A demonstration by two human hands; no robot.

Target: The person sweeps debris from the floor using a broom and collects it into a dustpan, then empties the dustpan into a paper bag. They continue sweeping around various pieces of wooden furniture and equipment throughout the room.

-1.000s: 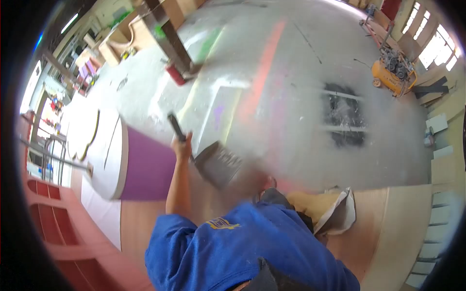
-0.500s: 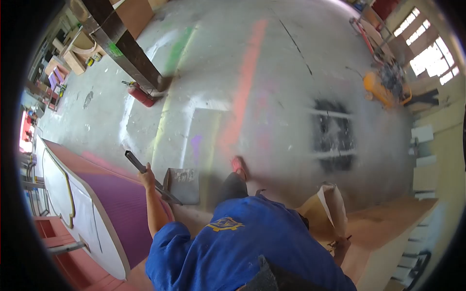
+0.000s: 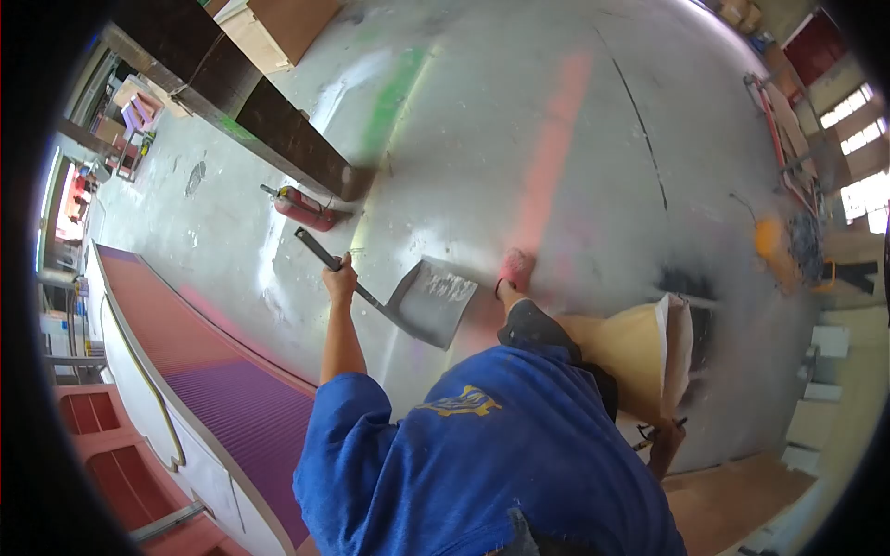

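- The fingers of the left hand are clamped round the long dark handle of a grey metal dustpan, just left of the frame's centre; the handle runs on up and to the left past the fist.
- The dustpan's flat blade lies right of that hand, its open front edge turned toward the upper right, over bare grey concrete floor.
- The right hand, at the lower right, has its fingers closed on a thin dark stick-like tool and is at the bottom corner of a tan paper sack; whether it also grips the sack cannot be told.
- The sack stands just right of the person's blue shirt, its pale open mouth facing right.
- A foot in a red shoe is planted between dustpan and sack, just beside the blade's right edge.
- A red fire extinguisher lies on the floor above and left of the handle's end, at the foot of a dark wooden beam crossing the upper left.
- A long purple ribbed panel with a white edge fills the lower left, its near edge close to the left arm.
- The widest open floor is across the upper middle, streaked green and pink.
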